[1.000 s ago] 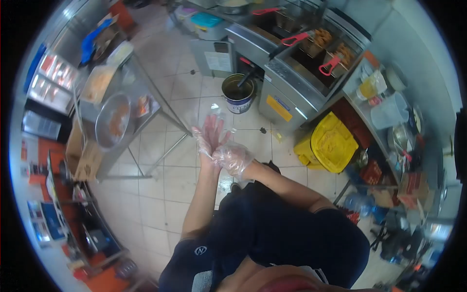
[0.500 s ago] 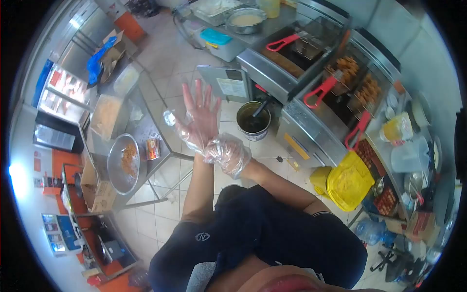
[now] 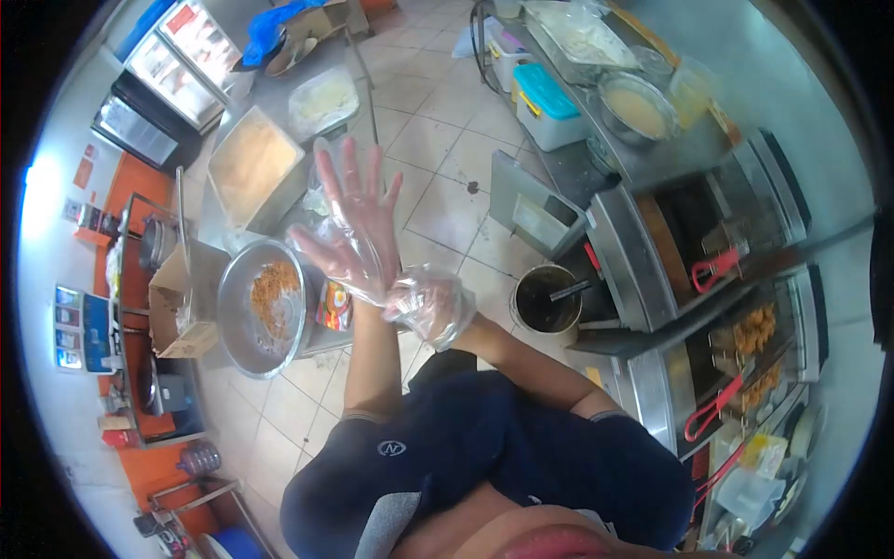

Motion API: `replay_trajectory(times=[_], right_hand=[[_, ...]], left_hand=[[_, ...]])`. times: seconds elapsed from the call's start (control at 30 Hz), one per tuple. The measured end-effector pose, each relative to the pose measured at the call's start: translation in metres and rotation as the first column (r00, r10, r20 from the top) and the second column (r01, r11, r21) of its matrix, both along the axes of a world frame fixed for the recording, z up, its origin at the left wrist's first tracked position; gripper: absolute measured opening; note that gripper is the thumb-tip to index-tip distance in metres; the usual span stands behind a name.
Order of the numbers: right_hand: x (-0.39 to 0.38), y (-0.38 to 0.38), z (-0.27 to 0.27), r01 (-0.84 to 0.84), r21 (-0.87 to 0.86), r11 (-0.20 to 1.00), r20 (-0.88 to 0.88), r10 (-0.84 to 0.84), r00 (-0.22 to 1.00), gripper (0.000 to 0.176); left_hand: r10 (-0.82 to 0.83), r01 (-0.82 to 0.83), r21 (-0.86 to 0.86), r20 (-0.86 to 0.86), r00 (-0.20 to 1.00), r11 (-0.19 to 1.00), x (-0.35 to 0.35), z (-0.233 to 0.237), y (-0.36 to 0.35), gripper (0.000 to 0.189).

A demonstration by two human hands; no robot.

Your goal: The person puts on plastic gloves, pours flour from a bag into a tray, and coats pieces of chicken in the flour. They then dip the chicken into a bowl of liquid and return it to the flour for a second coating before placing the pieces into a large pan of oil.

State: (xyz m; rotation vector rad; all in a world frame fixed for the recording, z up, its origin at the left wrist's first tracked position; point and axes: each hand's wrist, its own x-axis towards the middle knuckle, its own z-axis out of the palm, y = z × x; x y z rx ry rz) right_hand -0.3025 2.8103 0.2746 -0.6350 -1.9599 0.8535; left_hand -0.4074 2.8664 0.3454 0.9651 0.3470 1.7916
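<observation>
Shifted up-frame since the earlier picture, the left hand (image 3: 358,233) holds its fingers spread inside a thin clear plastic disposable glove (image 3: 321,247), left of centre. The right hand (image 3: 430,304), also gloved, pinches that glove's cuff at the wrist. The film is judged light, limp, slippery and tear-prone; grip it at the cuff edge.

Counter (image 3: 203,228) at left. Tray (image 3: 247,168) sits on its far part, with the metal bowl (image 3: 261,307) nearer. Cardboard box (image 3: 177,312) is left of the bowl; packet (image 3: 335,306) is just right of it, at the counter's edge. Left hand (image 3: 349,228) is raised in front of tray and bowl, and the right hand (image 3: 428,303) is at the cuff of the glove (image 3: 326,247) on it. Bucket (image 3: 543,298) stands on the floor right of the hands, just beside the fryer (image 3: 643,252). On the second counter (image 3: 670,154) beyond the fryer, a lidded box (image 3: 549,102) is left of a batter bowl (image 3: 636,107).
</observation>
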Motion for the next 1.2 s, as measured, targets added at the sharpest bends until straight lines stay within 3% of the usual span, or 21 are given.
replay_trajectory(times=[0.07,0.1,0.2,0.27,0.3,0.33,0.37,0.43,0.53,0.57,0.6,0.63,0.7,0.73,0.8,0.83,0.97,1.03,1.13,1.17,1.2], right_hand=[[-0.026,0.038,0.021,0.058,0.060,0.997,0.079,-0.063,0.995,0.012],[-0.039,0.068,0.012,-0.060,0.026,0.998,0.165,0.055,0.985,0.012],[-0.072,0.139,-0.022,-0.021,0.029,0.999,0.197,0.015,0.980,0.010],[-0.068,0.179,0.006,-0.055,-0.050,0.997,0.258,0.066,0.964,0.015],[-0.068,0.197,0.003,-0.052,-0.119,0.992,0.169,0.072,0.983,0.019],[-0.070,0.212,-0.006,-0.051,-0.201,0.978,0.073,0.067,0.995,0.023],[-0.071,0.242,-0.050,-0.232,-0.428,0.873,-0.293,0.109,0.950,0.034],[-0.036,0.304,-0.044,-0.344,-0.566,0.749,-0.480,0.040,0.876,0.042],[0.002,0.381,-0.022,-0.194,-0.642,0.742,-0.446,-0.155,0.881,0.051],[0.011,0.407,-0.025,-0.018,-0.624,0.781,-0.468,-0.355,0.809,0.053],[0.021,0.434,-0.028,0.163,-0.611,0.774,-0.490,-0.532,0.691,0.059],[0.030,0.462,-0.032,0.184,-0.618,0.764,-0.493,-0.560,0.666,0.059],[0.039,0.523,-0.037,0.383,-0.686,0.618,-0.474,-0.779,0.410,0.067],[0.049,0.559,-0.038,0.394,-0.686,0.612,-0.482,-0.787,0.384,0.067],[0.050,0.610,-0.046,0.557,-0.533,0.637,-0.364,-0.767,0.529,0.071],[0.052,0.638,-0.038,0.571,-0.535,0.623,-0.379,-0.781,0.497,0.071],[0.059,0.708,-0.012,0.599,-0.352,0.719,-0.517,-0.683,0.516,0.084],[0.062,0.733,-0.007,0.589,-0.342,0.732,-0.532,-0.667,0.521,0.089],[0.077,0.771,-0.008,0.667,-0.264,0.697,-0.666,-0.632,0.396,0.096],[0.090,0.780,-0.010,0.693,-0.244,0.678,-0.672,-0.634,0.384,0.095],[0.104,0.791,-0.011,0.720,-0.219,0.659,-0.676,-0.634,0.376,0.094]], left_hand=[[0.024,-0.022,-0.016,0.159,0.987,1.000,-0.037,-0.005,0.045,0.095],[0.131,-0.128,-0.038,0.089,0.987,0.991,-0.048,0.003,0.061,0.095],[0.309,-0.309,0.016,-0.091,0.947,0.951,-0.075,0.000,0.117,0.093],[0.155,-0.157,0.019,0.092,0.984,0.987,-0.094,-0.013,0.167,0.093],[0.011,-0.014,0.007,0.269,0.963,1.000,-0.103,-0.022,0.179,0.093],[0.019,-0.009,-0.039,0.265,0.964,0.999,-0.108,-0.027,0.188,0.093],[0.061,-0.042,-0.077,0.256,0.965,0.996,-0.110,-0.028,0.208,0.091],[0.102,-0.084,-0.096,0.201,0.974,0.992,-0.103,-0.030,0.259,0.085],[0.122,-0.124,-0.040,-0.057,0.991,0.991,-0.076,-0.048,0.330,0.077],[0.214,-0.256,-0.192,-0.218,0.952,0.947,-0.051,-0.047,0.351,0.089],[0.172,-0.088,0.205,-0.438,0.882,0.975,-0.045,-0.076,0.379,0.109],[0.209,-0.012,0.345,-0.541,0.815,0.939,-0.023,-0.080,0.399,0.116],[0.349,0.169,0.392,-0.907,0.234,0.905,0.007,-0.070,0.428,0.094],[0.348,0.197,0.396,-0.907,0.236,0.897,0.023,-0.085,0.456,0.094],[0.135,0.132,0.216,-0.881,0.453,0.967,0.032,-0.132,0.500,0.081],[0.361,0.006,0.411,-0.809,0.464,0.912,0.041,-0.113,0.520,0.065],[0.237,-0.012,0.285,-0.773,0.589,0.959,0.051,-0.112,0.611,0.055],[0.024,-0.139,-0.040,-0.901,0.433,0.990,0.060,-0.091,0.650,0.040],[0.013,0.083,0.047,-0.926,0.378,0.995,0.085,-0.081,0.716,0.025],[-0.206,-0.015,-0.210,-0.943,-0.261,0.978,0.080,-0.099,0.742,0.031],[-0.195,0.020,-0.208,-0.944,-0.265,0.978,0.085,-0.120,0.761,0.031]])
